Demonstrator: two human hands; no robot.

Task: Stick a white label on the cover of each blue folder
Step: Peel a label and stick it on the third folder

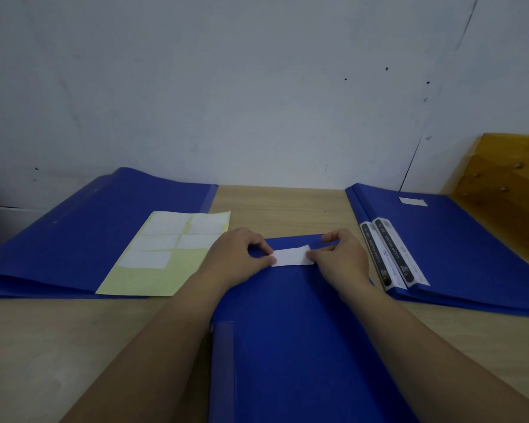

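Head view: a blue folder [293, 331] lies on the surface [43, 346] at 6 o'clock, running up to the centre. Near its far edge, both hands hold 1 white label [291, 256] by its ends. The left hand [242, 257] pinches the label's 9 o'clock end between thumb and forefinger; the right hand [342, 257] pinches the 3 o'clock end, other fingers curled. The label looks slightly bowed, and I cannot tell whether it touches the cover yet.

To do this well, I would square the label to the folder's far edge, lower 1 end first, then smooth toward the other end so no crease forms.

At 9 o'clock, a folder stack [74, 239] carries the yellow sheet [165, 254], with 5 labels left on it. At 3 o'clock, another stack [455, 254] shows a label [413, 202] already on its top cover, and 2 black strips [393, 254] along the spines. Nothing blocks the hands; a wooden piece [507, 178] sits at 2 o'clock.
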